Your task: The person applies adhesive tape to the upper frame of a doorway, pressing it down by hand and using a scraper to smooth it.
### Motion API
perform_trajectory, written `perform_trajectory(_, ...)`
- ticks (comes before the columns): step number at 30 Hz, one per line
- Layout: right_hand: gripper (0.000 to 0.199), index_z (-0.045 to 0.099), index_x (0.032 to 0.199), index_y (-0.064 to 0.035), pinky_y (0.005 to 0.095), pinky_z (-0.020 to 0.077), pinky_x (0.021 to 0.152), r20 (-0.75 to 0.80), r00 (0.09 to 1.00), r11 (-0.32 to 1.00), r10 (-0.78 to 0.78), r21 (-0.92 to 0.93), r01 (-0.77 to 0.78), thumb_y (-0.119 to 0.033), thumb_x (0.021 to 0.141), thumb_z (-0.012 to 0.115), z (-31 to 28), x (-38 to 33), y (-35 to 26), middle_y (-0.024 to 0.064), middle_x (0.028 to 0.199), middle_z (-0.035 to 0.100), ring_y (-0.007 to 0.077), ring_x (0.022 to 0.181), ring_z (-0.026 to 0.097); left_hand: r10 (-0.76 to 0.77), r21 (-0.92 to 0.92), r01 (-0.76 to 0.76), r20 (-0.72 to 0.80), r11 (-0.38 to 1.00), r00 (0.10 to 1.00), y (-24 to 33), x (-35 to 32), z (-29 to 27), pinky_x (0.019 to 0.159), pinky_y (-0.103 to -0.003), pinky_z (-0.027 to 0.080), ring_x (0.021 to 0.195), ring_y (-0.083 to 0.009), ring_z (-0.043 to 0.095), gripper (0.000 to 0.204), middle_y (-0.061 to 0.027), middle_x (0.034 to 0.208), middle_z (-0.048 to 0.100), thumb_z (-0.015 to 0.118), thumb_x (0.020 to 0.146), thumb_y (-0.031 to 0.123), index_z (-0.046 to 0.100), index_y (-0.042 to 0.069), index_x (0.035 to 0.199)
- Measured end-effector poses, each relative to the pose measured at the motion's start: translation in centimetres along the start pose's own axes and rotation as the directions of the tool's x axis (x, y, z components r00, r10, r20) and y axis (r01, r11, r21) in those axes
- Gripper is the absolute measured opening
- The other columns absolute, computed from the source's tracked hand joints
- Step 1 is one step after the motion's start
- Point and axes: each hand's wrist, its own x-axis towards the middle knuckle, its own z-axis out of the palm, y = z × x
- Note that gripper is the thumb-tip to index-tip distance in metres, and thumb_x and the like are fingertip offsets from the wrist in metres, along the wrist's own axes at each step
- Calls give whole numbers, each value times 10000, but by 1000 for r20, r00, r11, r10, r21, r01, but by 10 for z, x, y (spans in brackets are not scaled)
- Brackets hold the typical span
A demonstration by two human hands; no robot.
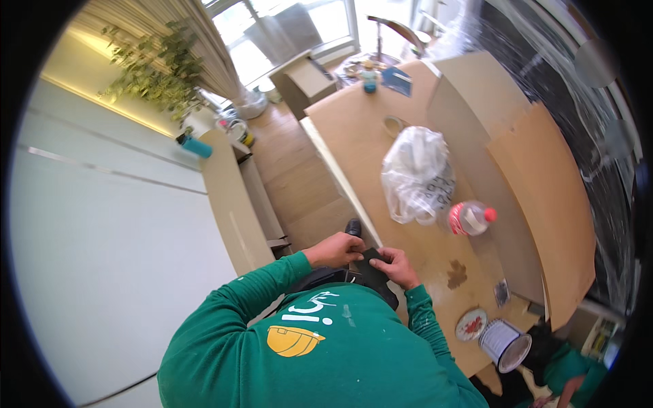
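In front of my waist, both hands meet at a small dark sheet (371,269) that looks like sandpaper. My left hand (335,250) pinches its upper left side with closed fingers. My right hand (400,267) grips the other side, thumb on top. The sheet's lower end lies against my dark trousers, so its full shape cannot be made out. Just beyond my hands runs the edge of a table (347,139) covered in brown paper. Closest on it are a tied white plastic bag (416,175) and a clear bottle with a red cap (471,218).
A paint can (505,343) and a round lid (471,324) stand at the table's near right. Tall cardboard (544,211) lines its right side. Another person in a green sleeve (575,367) is at lower right. Leftward is a shelf (235,211) with a teal bottle (195,146).
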Motion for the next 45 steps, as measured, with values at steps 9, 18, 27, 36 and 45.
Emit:
perform_trajectory(9,212,703,1128,18,261,532,801,-69,930,930,-362,-90,355,-141,988,702,121,108,-178,24,955,727,98,889,666,-740,-763,-6,-628,646,241,-271,-91,-47,659,-326,528,752,-167,634,240,-63,852,676,771,915,190,698,-7,1031)
perform_trajectory(18,227,699,1072,-40,499,509,909,553,246,412,-796,199,889,-223,1046,567,335,181,-417,97,876,728,259,823,714,-773,-770,278,-622,575,-123,-498,-176,-22,810,-456,555,871,-364,715,191,-205,910,733,766,867,166,693,8,946)
perform_trajectory(27,255,693,1102,-78,482,472,957,849,119,628,-515,280,726,-310,1019,628,457,381,-404,139,1110,714,297,988,684,-606,-570,372,-795,732,-27,-441,-178,-261,723,-372,556,744,-263,695,180,-162,850,735,733,919,102,689,-22,1040)
perform_trajectory(36,587,580,1343,-66,508,509,947,461,754,19,469,-858,513,-390,884,748,315,560,-214,213,1229,644,405,1098,645,-603,-579,181,-787,795,129,-398,-202,-399,673,-277,501,713,-102,595,181,-15,751,662,783,887,98,722,-20,1010)
perform_trajectory(45,808,407,1533,-47,410,472,1087,483,867,776,118,-590,223,-381,904,790,327,709,-304,209,1412,595,321,1264,610,-421,-505,32,-681,863,599,-307,-106,-632,627,-234,448,690,-62,553,83,35,788,647,778,902,36,722,25,962)
